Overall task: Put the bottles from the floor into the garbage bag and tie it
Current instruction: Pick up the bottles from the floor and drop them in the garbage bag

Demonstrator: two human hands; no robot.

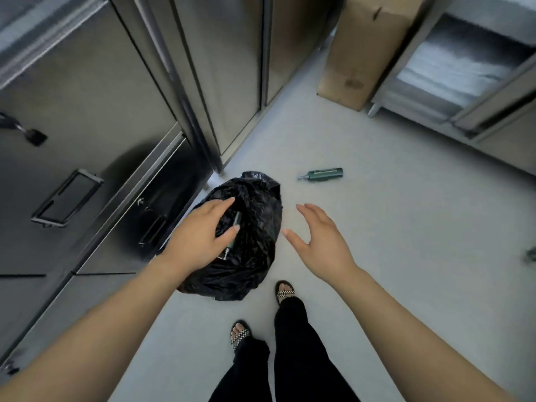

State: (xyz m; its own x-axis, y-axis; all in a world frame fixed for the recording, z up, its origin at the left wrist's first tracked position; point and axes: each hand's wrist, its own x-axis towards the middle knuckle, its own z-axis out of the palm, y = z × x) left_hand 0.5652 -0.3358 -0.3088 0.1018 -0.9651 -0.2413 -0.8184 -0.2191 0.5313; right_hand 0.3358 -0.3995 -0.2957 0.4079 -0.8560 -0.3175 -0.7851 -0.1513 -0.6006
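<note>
A black garbage bag (255, 256) sits open on the pale floor beside the steel cabinets. A dark green bottle (234, 233) lies inside it, partly hidden by my left hand (200, 233), which hovers over the bag's mouth with fingers spread and nothing in it. My right hand (319, 242) is open above the floor just right of the bag, palm turned toward it. A second green bottle (321, 174) with a pump top lies on its side on the floor beyond the bag, to the right. Another object (531, 254) shows at the right edge, mostly cut off.
Steel cabinets with drawers (87, 158) line the left side. A tall cardboard box (359, 53) stands at the back. A steel shelf unit (464, 76) runs along the right. My feet in sandals (285, 291) stand right behind the bag.
</note>
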